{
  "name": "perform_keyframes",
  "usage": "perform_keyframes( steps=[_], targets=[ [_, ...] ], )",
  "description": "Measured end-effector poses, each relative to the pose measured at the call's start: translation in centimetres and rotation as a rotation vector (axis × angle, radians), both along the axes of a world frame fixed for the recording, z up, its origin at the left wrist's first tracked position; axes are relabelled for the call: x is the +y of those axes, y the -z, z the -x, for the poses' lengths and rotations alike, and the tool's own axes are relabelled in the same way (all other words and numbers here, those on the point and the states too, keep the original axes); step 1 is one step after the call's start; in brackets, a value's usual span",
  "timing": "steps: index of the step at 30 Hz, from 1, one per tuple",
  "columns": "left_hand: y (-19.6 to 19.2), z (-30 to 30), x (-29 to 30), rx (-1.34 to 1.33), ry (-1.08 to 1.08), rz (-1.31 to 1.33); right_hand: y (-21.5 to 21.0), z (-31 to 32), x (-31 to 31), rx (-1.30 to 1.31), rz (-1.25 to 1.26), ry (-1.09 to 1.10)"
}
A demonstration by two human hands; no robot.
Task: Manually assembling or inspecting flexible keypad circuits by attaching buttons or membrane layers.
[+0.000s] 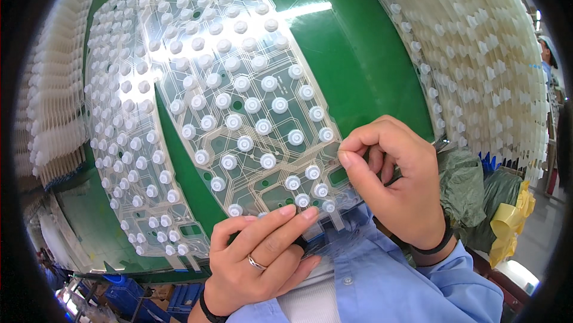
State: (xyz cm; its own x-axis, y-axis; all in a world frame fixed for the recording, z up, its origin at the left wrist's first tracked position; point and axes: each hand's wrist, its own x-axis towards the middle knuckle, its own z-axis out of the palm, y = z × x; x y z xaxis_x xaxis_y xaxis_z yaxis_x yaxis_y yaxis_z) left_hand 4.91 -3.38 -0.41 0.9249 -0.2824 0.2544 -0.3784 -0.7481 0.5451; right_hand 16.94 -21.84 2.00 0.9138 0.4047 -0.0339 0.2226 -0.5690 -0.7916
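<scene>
A clear plastic keyboard membrane [280, 171] with silvery printed traces and rows of white rubber domes lies tilted in front of me. My right hand [397, 174] pinches its right edge near the lower corner between thumb and forefinger, the other fingers curled. Along the near edge rests my left hand [262, 257], back up, with a ring on one finger. Its fingertips are laid over the membrane by the lowest domes, and its thumb and forefinger sit below the edge. A second similar membrane [134, 156] lies to the left.
The membranes lie on a green tabletop [358, 54]. Dense stacks of domed membranes stand at the right [477, 54] and left [57, 84]. Grey-green plastic bags [462, 188] and a yellow strip [510, 227] are beside my right arm. Blue crates [125, 296] stand below the table; a person [546, 54] is far right.
</scene>
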Motion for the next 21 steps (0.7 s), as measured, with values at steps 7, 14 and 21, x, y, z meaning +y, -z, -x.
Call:
perform_keyframes(
  steps=[7, 14, 21],
  targets=[
    [0.0, 0.1, -0.2, -0.018, -0.010, 0.002, 0.5, 0.5, 0.2, -0.233, 0.176, -0.068],
    [-0.2, 0.1, 0.0, 0.004, -0.036, 0.165, -1.0, 1.9, -0.6, 0.030, -0.010, -0.080],
    [-3.0, 2.0, -0.1, -0.020, -0.136, -0.003, -2.3, 5.3, 0.4, -0.056, -0.200, -0.480]
  ],
)
